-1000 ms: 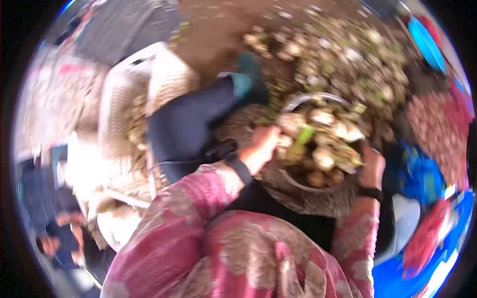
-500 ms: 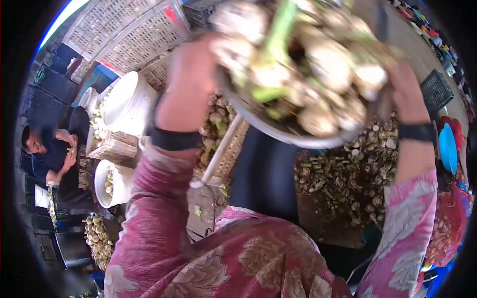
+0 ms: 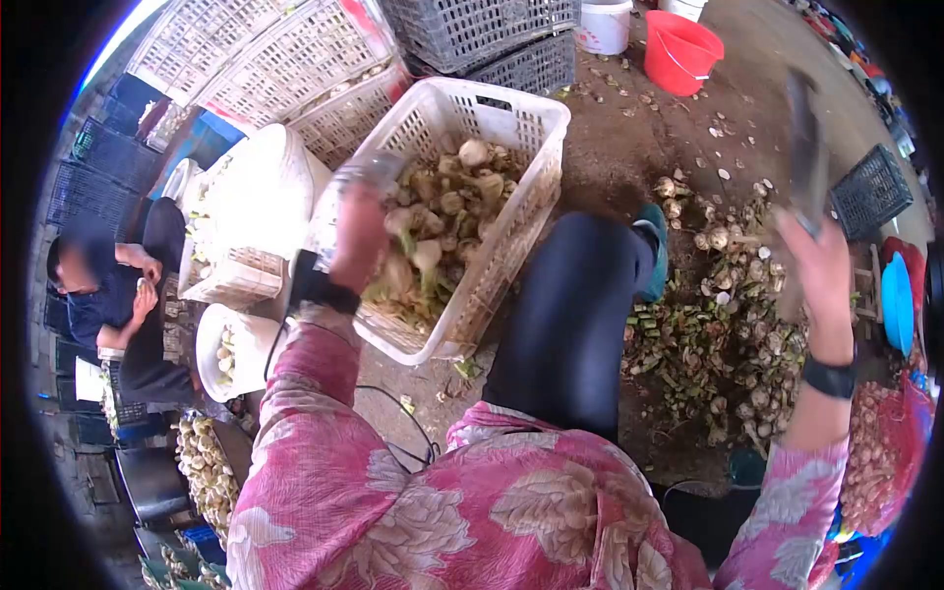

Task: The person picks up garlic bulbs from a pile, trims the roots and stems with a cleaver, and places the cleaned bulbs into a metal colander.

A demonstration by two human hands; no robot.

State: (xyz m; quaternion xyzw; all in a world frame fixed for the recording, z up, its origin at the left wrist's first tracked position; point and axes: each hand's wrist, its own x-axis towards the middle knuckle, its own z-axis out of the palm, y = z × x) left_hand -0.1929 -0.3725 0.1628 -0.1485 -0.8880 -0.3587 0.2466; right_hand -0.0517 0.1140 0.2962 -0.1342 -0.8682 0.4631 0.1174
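Observation:
My left hand (image 3: 361,236) is over the left side of a white plastic crate (image 3: 551,116), its fingers smeared by motion. A blurred greyish shape (image 3: 376,165) shows at those fingers; I cannot make out what it is. Inside the crate lie garlic bulbs (image 3: 427,254), some with green stems. My right hand (image 3: 821,261) is raised on the right, closed on a knife (image 3: 806,147) with a broad, blurred blade pointing up. Below and left of that hand, a pile of garlic bulbs and cut trimmings (image 3: 723,344) covers the floor.
Grey crates (image 3: 472,34) are stacked at the back, beside a red bucket (image 3: 681,54). Left of me stand white buckets (image 3: 236,349) and a seated person (image 3: 93,295) with hands together. A red net bag (image 3: 885,442) and a blue basin (image 3: 897,305) are at the right.
The bowl heaped with garlic that both hands held is no longer plainly visible. My hands have moved apart, the left lower over the crate, the right outward with the knife.

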